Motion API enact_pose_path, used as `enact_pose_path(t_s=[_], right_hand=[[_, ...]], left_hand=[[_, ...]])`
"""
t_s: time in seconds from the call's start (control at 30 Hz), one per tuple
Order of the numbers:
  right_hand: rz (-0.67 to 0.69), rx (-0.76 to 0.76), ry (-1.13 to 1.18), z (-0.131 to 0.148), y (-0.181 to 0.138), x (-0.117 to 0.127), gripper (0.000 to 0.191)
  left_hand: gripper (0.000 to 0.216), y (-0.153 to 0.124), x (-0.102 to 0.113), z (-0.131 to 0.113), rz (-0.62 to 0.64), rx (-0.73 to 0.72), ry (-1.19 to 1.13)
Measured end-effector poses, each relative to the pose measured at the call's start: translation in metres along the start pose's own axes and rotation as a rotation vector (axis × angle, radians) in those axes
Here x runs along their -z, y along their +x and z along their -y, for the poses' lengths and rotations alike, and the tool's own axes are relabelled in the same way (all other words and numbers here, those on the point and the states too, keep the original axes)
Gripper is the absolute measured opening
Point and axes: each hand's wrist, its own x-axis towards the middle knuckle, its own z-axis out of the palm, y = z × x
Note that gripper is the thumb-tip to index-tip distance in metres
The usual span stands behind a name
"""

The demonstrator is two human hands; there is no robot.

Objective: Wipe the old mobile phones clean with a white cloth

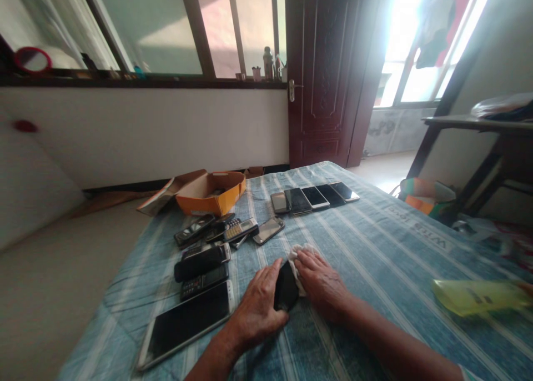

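Note:
My left hand (258, 303) grips a black phone (285, 287) by its left edge on the blue striped cloth (375, 242). My right hand (320, 281) presses a white rag (296, 252) against the phone's right side, fingers curled over the rag. To the left lie a large tablet (185, 324) and a pile of old keypad phones (212, 239). A single silver phone (268, 230) lies just beyond my hands. A row of several smartphones (314, 197) lies farther back.
An open orange cardboard box (212, 195) sits at the cloth's far left corner. A yellow-green bottle (483, 296) lies on its side at the right. A dark wooden door (328, 70), a window sill with small bottles and a dark table at the right surround the surface.

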Motion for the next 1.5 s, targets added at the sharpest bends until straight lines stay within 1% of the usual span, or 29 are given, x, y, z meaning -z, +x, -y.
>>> enact_pose_path(t_s=[0.07, 0.13, 0.3, 0.4, 0.47, 0.57, 0.63, 0.7, 0.77, 0.9, 0.97, 1.03, 1.13, 1.2, 1.27, 1.37, 1.5], right_hand=[[-0.030, -0.026, -0.031, -0.002, 0.000, -0.002, 0.037], [-0.045, -0.018, -0.045, 0.002, -0.002, -0.005, 0.038], [-0.020, 0.115, 0.001, 0.021, -0.007, -0.012, 0.046], [0.008, 0.168, 0.030, 0.025, -0.007, -0.011, 0.050], [0.003, 0.144, 0.034, 0.021, -0.006, -0.009, 0.045], [-0.039, 0.047, 0.008, 0.012, -0.003, -0.007, 0.037], [-0.066, -0.007, -0.020, 0.009, -0.002, -0.007, 0.036], [-0.078, -0.021, -0.036, 0.012, -0.003, -0.010, 0.036], [-0.074, 0.020, -0.028, 0.019, -0.005, -0.013, 0.039], [-0.032, 0.151, 0.021, 0.031, -0.009, -0.015, 0.048], [-0.006, 0.161, 0.037, 0.030, -0.008, -0.012, 0.049], [0.004, 0.119, 0.033, 0.024, -0.006, -0.009, 0.045], [-0.009, 0.010, -0.011, 0.012, -0.004, -0.006, 0.038], [-0.024, -0.041, -0.039, 0.006, -0.004, -0.007, 0.037], [-0.042, -0.056, -0.053, 0.005, -0.005, -0.009, 0.038], [-0.056, -0.001, -0.040, 0.012, -0.007, -0.012, 0.040], [-0.012, 0.154, 0.016, 0.027, -0.010, -0.012, 0.051]], left_hand=[[0.091, 0.000, 0.001, -0.002, 0.019, 0.004, 0.011], [0.091, 0.000, 0.001, -0.003, 0.022, 0.001, 0.017], [0.090, 0.001, -0.001, -0.001, -0.001, -0.027, 0.010], [0.088, 0.002, -0.002, 0.000, -0.011, -0.015, -0.007], [0.087, 0.002, -0.001, 0.000, -0.017, -0.020, -0.011], [0.087, 0.002, -0.002, 0.000, -0.020, -0.026, -0.005], [0.086, 0.002, -0.002, 0.000, -0.015, -0.014, -0.001], [0.086, 0.001, -0.003, 0.001, -0.013, -0.007, -0.002], [0.086, 0.001, -0.003, 0.002, -0.017, -0.016, -0.012], [0.084, 0.002, -0.003, 0.004, -0.031, -0.031, -0.032], [0.084, 0.003, -0.002, 0.004, -0.032, -0.036, -0.036], [0.084, 0.003, -0.001, 0.003, -0.023, -0.044, -0.039], [0.083, 0.002, 0.002, 0.000, -0.008, -0.034, -0.033], [0.083, 0.002, 0.003, -0.002, -0.001, -0.024, -0.028], [0.084, 0.001, 0.005, -0.003, 0.004, -0.024, -0.028], [0.083, 0.001, 0.004, -0.003, 0.005, -0.027, -0.031], [0.082, 0.002, 0.000, 0.001, -0.010, -0.047, -0.039]])
